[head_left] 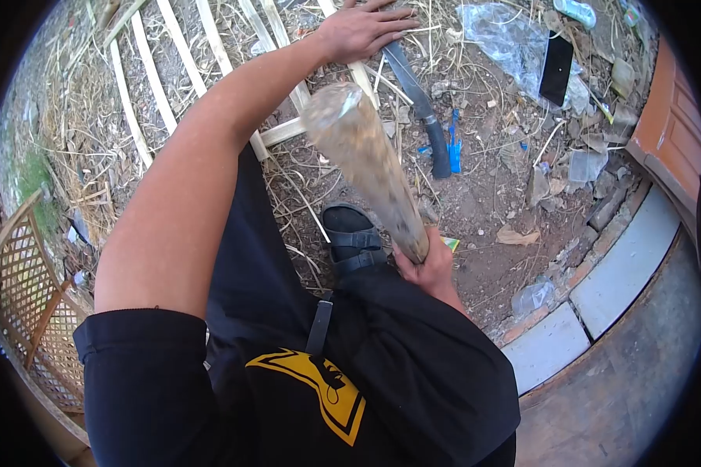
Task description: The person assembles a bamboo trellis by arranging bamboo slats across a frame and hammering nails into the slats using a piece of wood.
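Observation:
My left hand (366, 31) lies flat at the top, fingers spread, on or just over a pale wooden slat (364, 78). Several more slats (154, 74) run side by side to its left, with a short crosspiece (283, 131) near my leg. My right hand (428, 272) is wrapped round the thin end of a wooden club (378, 171). The club's thick end is raised toward the camera and blurred. Beside my left fingers, a machete (420, 101) lies on the ground, its dark handle end toward me; its far end is partly hidden by the hand.
A sandal (352, 233) on my foot stands on the dirt between both hands. Clear plastic sheeting (502, 35) and a black phone (556, 68) lie at the upper right. Grey tiles (623, 265) edge the right side. A lattice panel (27, 288) stands at the left.

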{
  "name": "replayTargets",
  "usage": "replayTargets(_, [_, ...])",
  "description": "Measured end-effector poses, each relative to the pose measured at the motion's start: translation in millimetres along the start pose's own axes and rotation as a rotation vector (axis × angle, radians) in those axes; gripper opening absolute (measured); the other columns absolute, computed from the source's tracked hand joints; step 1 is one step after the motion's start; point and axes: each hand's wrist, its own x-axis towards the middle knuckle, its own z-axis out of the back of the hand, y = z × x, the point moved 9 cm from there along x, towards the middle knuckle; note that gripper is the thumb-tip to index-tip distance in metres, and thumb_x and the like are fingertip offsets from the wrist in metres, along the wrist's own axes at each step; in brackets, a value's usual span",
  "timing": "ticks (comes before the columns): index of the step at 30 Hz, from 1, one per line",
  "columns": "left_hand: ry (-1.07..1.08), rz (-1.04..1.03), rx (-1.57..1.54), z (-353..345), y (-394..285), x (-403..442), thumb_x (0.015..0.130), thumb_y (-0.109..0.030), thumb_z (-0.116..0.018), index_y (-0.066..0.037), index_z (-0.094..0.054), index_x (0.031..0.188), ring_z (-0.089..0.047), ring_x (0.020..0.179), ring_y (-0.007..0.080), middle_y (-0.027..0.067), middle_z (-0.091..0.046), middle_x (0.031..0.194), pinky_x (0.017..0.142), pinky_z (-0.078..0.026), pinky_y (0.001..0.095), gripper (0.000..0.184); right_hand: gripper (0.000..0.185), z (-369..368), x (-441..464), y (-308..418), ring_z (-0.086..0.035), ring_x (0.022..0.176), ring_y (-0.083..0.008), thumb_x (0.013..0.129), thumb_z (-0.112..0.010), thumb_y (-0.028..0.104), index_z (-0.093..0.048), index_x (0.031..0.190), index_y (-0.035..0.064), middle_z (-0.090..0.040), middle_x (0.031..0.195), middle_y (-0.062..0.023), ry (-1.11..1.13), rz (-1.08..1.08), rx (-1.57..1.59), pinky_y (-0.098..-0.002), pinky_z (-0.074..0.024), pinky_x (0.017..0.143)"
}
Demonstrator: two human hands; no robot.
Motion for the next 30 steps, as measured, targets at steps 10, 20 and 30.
replayTargets(10, [-0.112,-0.05,0.321,13.6,-13.8,-2.5,0.107,-0.038,-0.038,-0.029,-0.042,0.151,-0.04,0.142,0.026,-0.0022,-0.045,0.153,0.117,-0.023,0.0561,0.045,0.042,-14.7,-6.0,-27.3,-0.068,0.072,-0.048,0.088,-0.075,0.032,-0.056,0.103,-0.0031,-0.067,0.077,-0.0276,0.15,-0.347,0.011,-0.051,-0.0523,0.061])
replayTargets(20, [-0.021,0.003,0.263,8.1,-9.7,-2.9,0.11,-0.038,-0.029,-0.036,-0.034,0.157,-0.03,0.151,0.0232,-0.0075,-0.035,0.163,0.122,-0.007,0.0545,0.048,0.044,-20.4,-9.0,-46.7,-0.069,0.073,-0.047,0.091,-0.07,0.034,-0.058,0.109,-0.0052,-0.068,0.079,-0.0275,0.206,-0.409,-0.149,-0.051,-0.0538,0.068])
replayTargets(30, [-0.034,0.013,0.14,12.0,-6.3,-0.3,0.11,-0.039,-0.027,-0.032,-0.04,0.155,-0.026,0.153,0.0235,-0.0059,-0.038,0.161,0.124,-0.001,0.0554,0.047,0.025,49.8,-5.8,-27.2,-0.059,0.053,-0.012,0.096,-0.067,0.02,-0.063,0.104,-0.0032,-0.062,0.065,-0.0054,-0.332,-0.418,0.435,-0.0308,-0.0448,0.049])
